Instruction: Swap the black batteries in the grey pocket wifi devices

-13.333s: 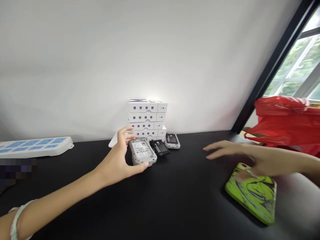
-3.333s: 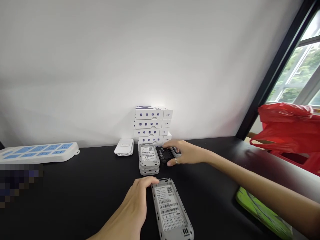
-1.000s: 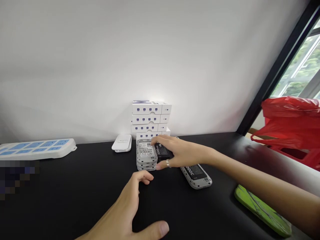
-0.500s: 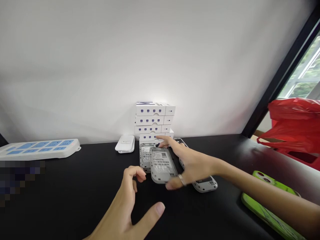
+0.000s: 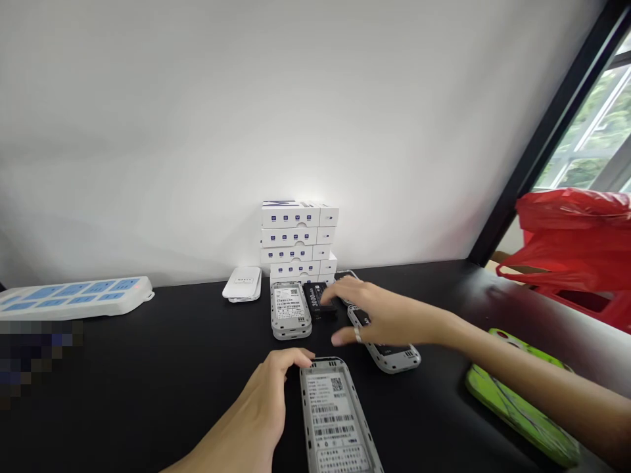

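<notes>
My left hand grips a grey pocket device with its back off, fingers at its top left edge. Printed labels and barcodes show in the bare bay; its lower end runs out of view. My right hand hangs open, fingers apart, with its fingertips at a black battery marked 3000 mAh. Whether they touch it I cannot tell. Left of the battery lies a small stack of similar grey devices. Beneath the right hand are devices with black batteries in them, partly hidden.
White boxes are stacked against the wall, with white covers to their left. A white and blue power strip lies at far left. On the right are a green phone case and a red plastic bag.
One grey device has come from the right hand near the stack to the left hand at the front. My right hand has let it go and is now over the battery.
</notes>
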A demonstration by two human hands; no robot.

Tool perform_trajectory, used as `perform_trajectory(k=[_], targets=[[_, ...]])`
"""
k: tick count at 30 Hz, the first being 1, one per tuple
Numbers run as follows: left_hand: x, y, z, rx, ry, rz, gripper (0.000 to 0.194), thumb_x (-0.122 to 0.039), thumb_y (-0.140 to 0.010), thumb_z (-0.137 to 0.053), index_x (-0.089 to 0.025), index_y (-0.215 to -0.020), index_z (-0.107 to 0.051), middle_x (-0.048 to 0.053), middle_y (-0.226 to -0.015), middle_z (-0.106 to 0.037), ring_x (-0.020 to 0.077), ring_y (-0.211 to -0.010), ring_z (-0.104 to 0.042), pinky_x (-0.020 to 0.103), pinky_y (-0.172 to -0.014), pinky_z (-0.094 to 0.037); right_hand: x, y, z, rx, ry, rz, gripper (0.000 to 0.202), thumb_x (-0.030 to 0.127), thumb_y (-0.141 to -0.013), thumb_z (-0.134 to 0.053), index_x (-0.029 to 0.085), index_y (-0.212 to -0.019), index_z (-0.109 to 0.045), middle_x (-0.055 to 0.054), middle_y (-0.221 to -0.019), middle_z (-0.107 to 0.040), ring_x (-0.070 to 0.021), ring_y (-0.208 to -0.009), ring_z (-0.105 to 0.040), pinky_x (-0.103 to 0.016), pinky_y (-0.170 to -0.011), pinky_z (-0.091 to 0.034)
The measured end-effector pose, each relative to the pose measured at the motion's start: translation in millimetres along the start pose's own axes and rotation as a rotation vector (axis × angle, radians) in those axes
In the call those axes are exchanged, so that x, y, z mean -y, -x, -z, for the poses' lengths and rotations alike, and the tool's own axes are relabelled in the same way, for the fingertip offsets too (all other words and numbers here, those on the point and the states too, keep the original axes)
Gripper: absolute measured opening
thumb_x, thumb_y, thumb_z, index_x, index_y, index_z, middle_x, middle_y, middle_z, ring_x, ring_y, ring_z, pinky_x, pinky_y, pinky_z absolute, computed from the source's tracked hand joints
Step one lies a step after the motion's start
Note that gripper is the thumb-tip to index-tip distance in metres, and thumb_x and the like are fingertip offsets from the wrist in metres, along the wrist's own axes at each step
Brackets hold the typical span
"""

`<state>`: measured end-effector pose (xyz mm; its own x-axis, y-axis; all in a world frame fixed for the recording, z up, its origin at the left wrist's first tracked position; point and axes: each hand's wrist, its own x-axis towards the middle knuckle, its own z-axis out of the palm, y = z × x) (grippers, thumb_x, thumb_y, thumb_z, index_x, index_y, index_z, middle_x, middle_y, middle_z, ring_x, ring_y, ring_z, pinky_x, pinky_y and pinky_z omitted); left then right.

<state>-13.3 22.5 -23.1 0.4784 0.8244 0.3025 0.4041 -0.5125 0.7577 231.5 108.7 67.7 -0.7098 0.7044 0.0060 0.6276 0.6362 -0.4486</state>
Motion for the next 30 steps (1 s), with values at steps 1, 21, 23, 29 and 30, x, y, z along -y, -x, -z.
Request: perform_trajectory(k=[1,21,23,29,30], targets=[[-2,0,1.8,0.001,0.004,-0.004,0.079,-0.059,-0.062,-0.078,-0.032,-0.127,-0.043,0.009,-0.134,-0.054,0.0375,-0.123,-0.054,0.051,-0.099,-0.049,-8,-8,3,-0.022,0.067,-0.007,0.065,0.061,-0.081,-0.062,0.019,-0.13,-0.051,-0.013,-0.137,-0.047,-0.0318,-0.131,-0.037,-0.05,-0.11,-0.032],[13,-8,-12.5,-0.123,0.034,-0.006,0.08,-0.061,-0.062,-0.073,-0.028,-0.129,-0.046,0.009,-0.128,-0.057,0.0389,-0.116,-0.058,0.048,-0.092,-0.054,17,40,-25,-0.029,-0.044,-0.147,0.086,0.053,-0.073,-0.072,0.023,-0.146,-0.036,-0.012,-0.148,-0.037,-0.0367,-0.136,-0.032,-0.057,-0.115,-0.017],[16,-9,-20.1,-0.192,0.027,-0.006,0.083,-0.066,-0.061,-0.071,-0.026,-0.128,-0.044,0.011,-0.126,-0.056,0.0388,-0.113,-0.059,0.049,-0.09,-0.054,28,43,-33,0.028,-0.113,-0.137,0.086,0.046,-0.072,-0.074,0.024,-0.146,-0.037,-0.012,-0.148,-0.036,-0.0362,-0.138,-0.031,-0.058,-0.117,-0.01],[18,-8,-25.7,-0.21,0.033,-0.029,0.096,-0.077,-0.057,-0.065,-0.028,-0.134,-0.037,0.012,-0.133,-0.05,0.0377,-0.111,-0.058,0.052,-0.09,-0.051,41,44,-29,0.162,-0.214,-0.092,0.077,0.041,-0.074,-0.074,0.023,-0.142,-0.044,-0.011,-0.147,-0.039,-0.0335,-0.137,-0.036,-0.053,-0.119,-0.016],[19,-7,-24.7,-0.198,0.036,-0.038,0.098,-0.078,-0.056,-0.065,-0.027,-0.135,-0.037,0.012,-0.133,-0.05,0.0378,-0.112,-0.058,0.052,-0.091,-0.051,44,45,-28,0.193,-0.169,-0.084,0.077,0.037,-0.073,-0.075,0.022,-0.142,-0.044,-0.012,-0.149,-0.037,-0.0345,-0.138,-0.035,-0.054,-0.118,-0.018]])
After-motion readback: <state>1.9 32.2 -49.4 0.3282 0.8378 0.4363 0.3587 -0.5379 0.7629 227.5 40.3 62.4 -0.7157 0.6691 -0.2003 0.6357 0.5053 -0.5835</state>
